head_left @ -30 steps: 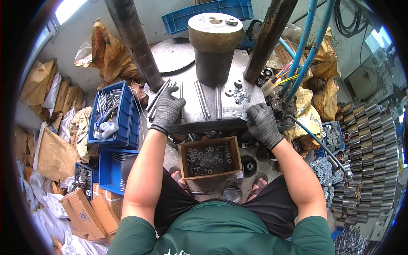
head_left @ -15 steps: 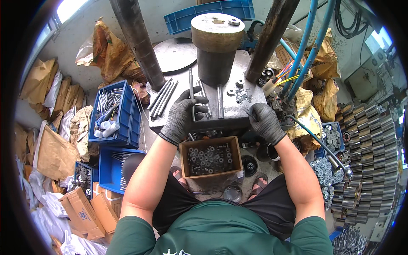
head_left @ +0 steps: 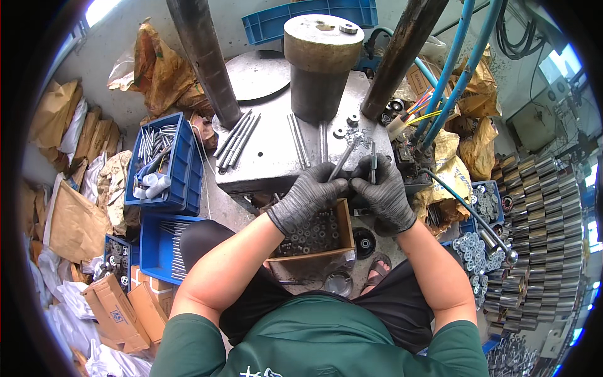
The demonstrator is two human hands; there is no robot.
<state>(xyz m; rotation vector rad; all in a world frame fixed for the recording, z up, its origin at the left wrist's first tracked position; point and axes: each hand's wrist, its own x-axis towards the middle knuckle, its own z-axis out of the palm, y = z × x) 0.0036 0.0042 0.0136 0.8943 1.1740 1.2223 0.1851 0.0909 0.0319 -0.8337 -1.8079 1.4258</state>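
My left hand (head_left: 311, 191), in a dark grey glove, is closed around a metal shaft (head_left: 344, 158), tilted with its far end up to the right. Close beside it, my gloved right hand (head_left: 386, 191) grips a slim pointed metal tool (head_left: 374, 164); its exact kind is unclear. Both hands are over the front edge of a steel plate (head_left: 270, 169). Small metal clips (head_left: 360, 139) are scattered on the plate beyond them, beside two metal rings. Several shafts (head_left: 239, 141) lie at the plate's left, a pair (head_left: 297, 139) near its middle, and a thicker rod (head_left: 323, 141) beside that.
A thick steel cylinder (head_left: 320, 75) stands on the plate between two dark posts (head_left: 207, 60). Below my hands is a cardboard box (head_left: 308, 257) of small round parts. Blue crates (head_left: 191, 163) stand at the left; blue hoses (head_left: 468, 72) and stacked metal cylinders (head_left: 540, 232) are at the right.
My left hand has moved right and nearer with the shaft, which has gone from upright to tilted. My right hand has come slightly nearer and left, beside it.
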